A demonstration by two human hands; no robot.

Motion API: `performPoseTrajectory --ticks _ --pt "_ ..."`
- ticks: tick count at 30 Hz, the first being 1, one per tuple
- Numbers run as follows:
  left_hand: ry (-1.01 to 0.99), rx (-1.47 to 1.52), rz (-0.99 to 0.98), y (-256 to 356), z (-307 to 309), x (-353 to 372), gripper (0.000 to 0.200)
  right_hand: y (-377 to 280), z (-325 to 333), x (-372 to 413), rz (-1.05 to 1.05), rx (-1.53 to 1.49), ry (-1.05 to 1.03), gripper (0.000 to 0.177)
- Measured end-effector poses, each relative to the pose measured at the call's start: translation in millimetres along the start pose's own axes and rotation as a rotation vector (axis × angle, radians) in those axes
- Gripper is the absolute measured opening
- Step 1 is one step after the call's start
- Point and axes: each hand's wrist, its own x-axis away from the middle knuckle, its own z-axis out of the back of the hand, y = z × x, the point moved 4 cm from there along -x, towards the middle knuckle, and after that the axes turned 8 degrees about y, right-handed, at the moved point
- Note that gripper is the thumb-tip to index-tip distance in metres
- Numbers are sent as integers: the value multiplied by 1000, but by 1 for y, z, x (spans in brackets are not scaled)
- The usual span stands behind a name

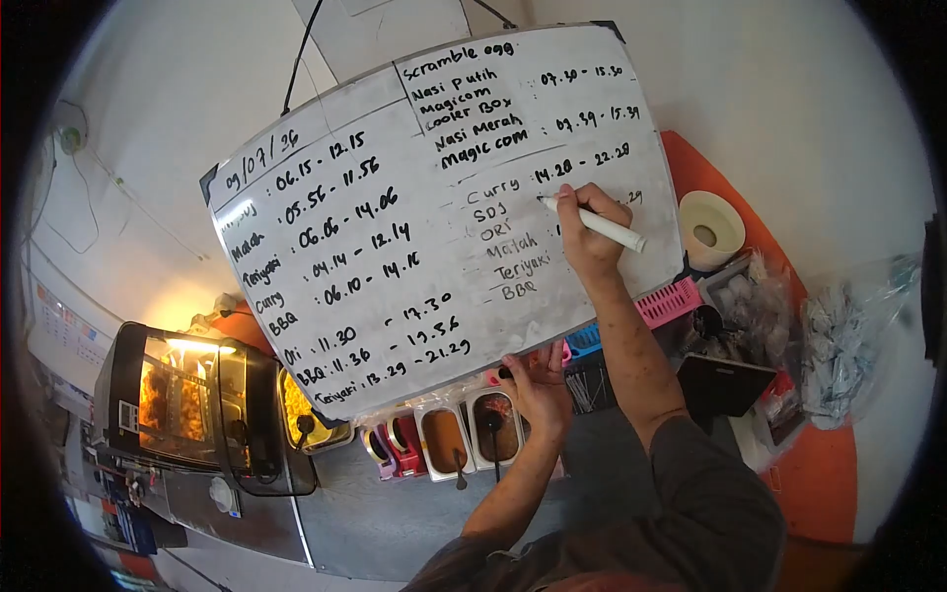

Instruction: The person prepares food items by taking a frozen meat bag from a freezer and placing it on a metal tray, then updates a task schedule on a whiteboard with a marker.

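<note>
A whiteboard (414, 247) covered in black handwritten names and times hangs tilted in front of me. My right hand (596, 229) is closed around a white marker (614, 231), its tip at the board beside the "SDJ" line, under the "Curry" times. My fingers and the marker cover part of the writing on the right. Lower down, my left hand (538, 397) grips the board's bottom edge, with some fingers hidden by the board. A small dark object (506, 372) shows at its fingertips; I cannot make out what it is.
Below the board, a grey counter (375, 523) carries metal food pans (441, 441) with ladles and red tape dispensers (404, 444). A lit glass display case (182, 395) stands left. On the right are a pink basket (669, 303), a black tablet (725, 385) and plastic-wrapped items (834, 355).
</note>
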Motion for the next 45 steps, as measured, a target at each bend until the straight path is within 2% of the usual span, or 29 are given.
performPoseTrajectory --ticks 12,15,17,21,23,24,26,34,36,39,41,45 --pt "-20 -15 -14 0 -2 9 44 -3 8 -1 57 39 7 25" --pt "-17 -2 -20 1 -3 9 44 0 11 0 -52 66 -69 23" --pt "-29 38 9 1 -3 9 45 3 17 0 -73 -107 98 21" --pt "-70 2 -16 7 -18 19 44 5 38 -11 -150 -201 314 21" --pt "-40 -10 -31 9 -15 21 44 -1 31 -15 -54 3 82 23" --pt "-52 -19 -23 9 -15 21 44 -4 30 -15 -53 9 99 23" --pt "-74 0 -30 8 -15 20 44 -9 20 -14 -95 9 -32 25" --pt "-59 -12 14 7 -18 27 48 -1 18 -13 -45 -19 -47 26" --pt "-36 -30 -6 6 -16 29 49 -2 23 -11 -109 -29 -31 26" --pt "-50 -47 -39 5 -19 26 38 1 22 -15 -85 -34 19 26" --pt "-47 -81 -37 7 -22 27 51 6 20 -14 -90 -22 0 26" --pt "-75 -81 -55 7 -24 28 50 9 20 -15 -81 12 39 27"
